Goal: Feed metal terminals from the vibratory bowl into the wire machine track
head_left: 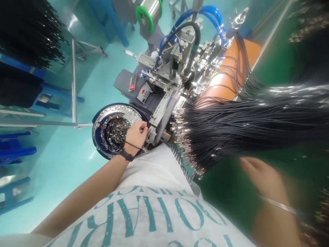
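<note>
Work seemed to be at the crimping stage: the left hand [135, 134], fingertips pinched on something too small to tell, sat at the rim of a bowl feeder [95, 130] of metal terminals [114, 132], the blurred right hand [260, 176], its shape unclear, was near crimped black wires [231, 127], and the next move seemed to call for settling the terminals into the feed track.

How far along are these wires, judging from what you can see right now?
Done: a thick bundle of black wires has metal terminals on its ends. In hand: the left hand is at the edge of the bowl feeder; the blurred right hand looks empty beside the bundle. Left: the bowl holds many loose metal parts.
</note>
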`<move>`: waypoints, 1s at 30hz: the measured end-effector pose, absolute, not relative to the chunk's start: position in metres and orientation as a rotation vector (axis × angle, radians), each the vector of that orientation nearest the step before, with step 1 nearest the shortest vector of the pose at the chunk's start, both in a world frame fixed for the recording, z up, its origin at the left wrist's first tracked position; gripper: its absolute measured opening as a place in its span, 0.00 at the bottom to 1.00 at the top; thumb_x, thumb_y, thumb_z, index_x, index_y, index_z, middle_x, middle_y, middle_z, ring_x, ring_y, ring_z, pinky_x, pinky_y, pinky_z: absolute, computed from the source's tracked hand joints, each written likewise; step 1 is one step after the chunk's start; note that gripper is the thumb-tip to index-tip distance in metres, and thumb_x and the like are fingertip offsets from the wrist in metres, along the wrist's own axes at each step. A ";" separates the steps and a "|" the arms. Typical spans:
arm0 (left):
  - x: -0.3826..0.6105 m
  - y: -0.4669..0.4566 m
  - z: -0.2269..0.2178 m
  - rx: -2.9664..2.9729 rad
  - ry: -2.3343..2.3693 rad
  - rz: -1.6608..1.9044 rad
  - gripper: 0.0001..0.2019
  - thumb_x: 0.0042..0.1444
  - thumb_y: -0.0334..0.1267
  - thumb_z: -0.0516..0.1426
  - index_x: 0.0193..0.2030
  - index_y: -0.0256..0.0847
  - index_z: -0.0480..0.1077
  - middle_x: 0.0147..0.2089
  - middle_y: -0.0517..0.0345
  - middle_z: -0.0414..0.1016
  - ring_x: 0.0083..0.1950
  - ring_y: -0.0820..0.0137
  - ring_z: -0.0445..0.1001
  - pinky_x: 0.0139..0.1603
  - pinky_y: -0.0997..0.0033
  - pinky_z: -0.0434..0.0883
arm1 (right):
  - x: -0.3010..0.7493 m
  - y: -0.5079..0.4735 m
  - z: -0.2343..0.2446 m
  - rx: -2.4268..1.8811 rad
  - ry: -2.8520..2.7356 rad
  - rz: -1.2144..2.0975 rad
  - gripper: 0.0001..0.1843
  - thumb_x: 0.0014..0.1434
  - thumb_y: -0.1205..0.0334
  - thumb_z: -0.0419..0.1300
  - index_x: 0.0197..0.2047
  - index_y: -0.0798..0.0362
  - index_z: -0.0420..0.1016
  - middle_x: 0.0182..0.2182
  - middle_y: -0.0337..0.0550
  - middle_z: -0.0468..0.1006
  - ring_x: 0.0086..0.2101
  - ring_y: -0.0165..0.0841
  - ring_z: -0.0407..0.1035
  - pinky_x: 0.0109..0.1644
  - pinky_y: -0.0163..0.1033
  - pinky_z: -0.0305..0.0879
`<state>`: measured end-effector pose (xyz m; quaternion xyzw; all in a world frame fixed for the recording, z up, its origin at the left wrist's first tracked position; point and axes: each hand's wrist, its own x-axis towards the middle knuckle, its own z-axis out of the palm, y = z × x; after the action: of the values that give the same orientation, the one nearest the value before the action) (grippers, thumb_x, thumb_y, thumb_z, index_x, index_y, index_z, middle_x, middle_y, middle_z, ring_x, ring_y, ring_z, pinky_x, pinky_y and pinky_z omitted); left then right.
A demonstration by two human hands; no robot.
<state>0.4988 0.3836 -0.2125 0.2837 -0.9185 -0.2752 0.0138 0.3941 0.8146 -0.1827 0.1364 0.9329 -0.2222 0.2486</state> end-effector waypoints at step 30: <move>0.517 0.305 -0.251 0.009 -2.814 -0.968 0.06 0.53 0.29 0.53 0.30 0.41 0.71 0.38 0.57 0.76 0.50 0.62 0.68 0.55 0.59 0.66 | 0.452 0.431 -0.268 -0.097 2.923 -0.611 0.11 0.49 0.67 0.55 0.39 0.55 0.63 0.39 0.48 0.66 0.37 0.37 0.65 0.43 0.43 0.66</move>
<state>0.5174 0.3046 -0.2514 0.0030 -0.9424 -0.3240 0.0827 0.4524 0.4312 -0.2683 -0.0324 0.9754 -0.2040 0.0769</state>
